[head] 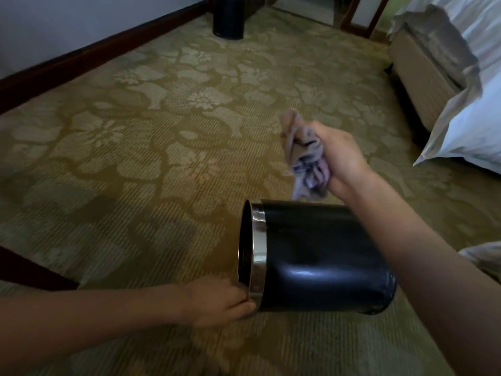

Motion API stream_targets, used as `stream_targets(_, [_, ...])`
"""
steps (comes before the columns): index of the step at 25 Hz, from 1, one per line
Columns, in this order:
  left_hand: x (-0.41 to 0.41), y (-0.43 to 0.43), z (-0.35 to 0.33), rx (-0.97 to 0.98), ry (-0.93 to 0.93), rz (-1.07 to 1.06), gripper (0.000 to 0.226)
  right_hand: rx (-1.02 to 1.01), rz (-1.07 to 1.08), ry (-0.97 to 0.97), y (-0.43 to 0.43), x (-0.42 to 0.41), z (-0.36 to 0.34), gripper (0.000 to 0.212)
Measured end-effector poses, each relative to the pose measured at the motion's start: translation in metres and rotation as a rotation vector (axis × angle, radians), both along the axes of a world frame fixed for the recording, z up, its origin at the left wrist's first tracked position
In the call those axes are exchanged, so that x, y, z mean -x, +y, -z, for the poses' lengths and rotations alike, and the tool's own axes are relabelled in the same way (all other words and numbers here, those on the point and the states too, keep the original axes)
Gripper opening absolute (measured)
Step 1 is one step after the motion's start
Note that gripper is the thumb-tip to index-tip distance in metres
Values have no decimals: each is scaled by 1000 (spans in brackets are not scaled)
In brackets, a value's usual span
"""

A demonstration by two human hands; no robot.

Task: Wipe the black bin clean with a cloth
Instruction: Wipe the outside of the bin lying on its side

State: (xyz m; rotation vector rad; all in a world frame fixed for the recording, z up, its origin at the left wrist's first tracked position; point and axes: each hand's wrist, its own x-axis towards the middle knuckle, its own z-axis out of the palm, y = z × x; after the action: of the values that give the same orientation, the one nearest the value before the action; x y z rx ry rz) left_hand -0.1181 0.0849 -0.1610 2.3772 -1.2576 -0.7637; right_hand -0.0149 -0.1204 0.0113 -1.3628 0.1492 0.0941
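Observation:
The black bin (320, 256) lies on its side above the carpet, its chrome-rimmed mouth facing left. My left hand (219, 301) grips the lower edge of that rim, fingers hooked inside the opening. My right hand (340, 158) is closed around a crumpled grey cloth (306, 158), held just above the bin's upper side near the rim; the cloth's lowest fold hangs close to the black wall, and I cannot tell whether it touches.
Patterned green-gold carpet (162, 158) covers the floor. A second dark bin (229, 19) stands at the back by the dark skirting board. A bed with white linen (469, 123) fills the right side. A dark wooden piece (29, 270) juts in at the left.

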Motion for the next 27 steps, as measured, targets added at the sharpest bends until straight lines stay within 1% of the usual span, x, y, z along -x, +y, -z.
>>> stream_targets(1, [-4,0,-5,34,22,-46,45,158,47,-18,-15,-1,3,30])
stream_targets(2, [-10,0,-13,114,82,-133,39,407,45,-21,-30,0,11,38])
stream_targets(3, [-16,-2,-21,243,196,-248,33,685,-9,3,-43,3,23,41])
stream_targets(4, [-23,-5,-28,391,330,-368,27,940,-100,50,-50,7,36,40])
stream_targets(5, [-29,-9,-35,510,457,-477,27,1136,-173,97,-54,9,48,38])
stream_targets(6, [-33,-12,-42,578,557,-548,29,1267,-191,116,-54,11,57,35])
stream_targets(7, [-34,-16,-45,607,610,-577,30,1332,-173,112,-52,12,62,34])
stream_targets(8, [-32,-19,-47,604,627,-583,31,1354,-157,112,-49,11,63,34])
stream_targets(10, [-26,-22,-46,564,621,-574,34,1348,-173,149,-40,9,60,34])
stream_targets(13, [-21,-21,-45,523,586,-559,35,1447,-163,177,-6,6,63,28])
stream_targets(15, [-20,-21,-43,508,565,-573,32,1521,-178,101,33,6,69,31])
stream_targets(16, [-19,-20,-42,498,563,-582,30,1475,-237,50,53,8,71,31])
stream_targets(17, [-17,-20,-42,475,560,-582,27,1313,-329,1,70,9,71,30])
stream_targets(19, [-14,-18,-42,428,496,-555,28,759,-478,9,84,10,60,21])
stream_targets(20, [-14,-18,-41,422,457,-538,30,517,-459,33,78,7,51,17])
stream_targets(21, [-14,-17,-42,430,450,-525,30,339,-393,55,65,3,42,15])
stream_targets(22, [-14,-16,-44,450,477,-521,30,205,-316,76,46,-2,34,15])
stream_targets(24, [-15,-17,-48,494,583,-530,31,18,-166,119,-7,-7,24,17])
stream_targets(25, [-16,-19,-50,512,628,-551,30,-23,-87,143,-38,-6,22,20])
stream_targets(27, [-18,-23,-56,545,708,-630,24,-17,68,218,-102,6,27,25])
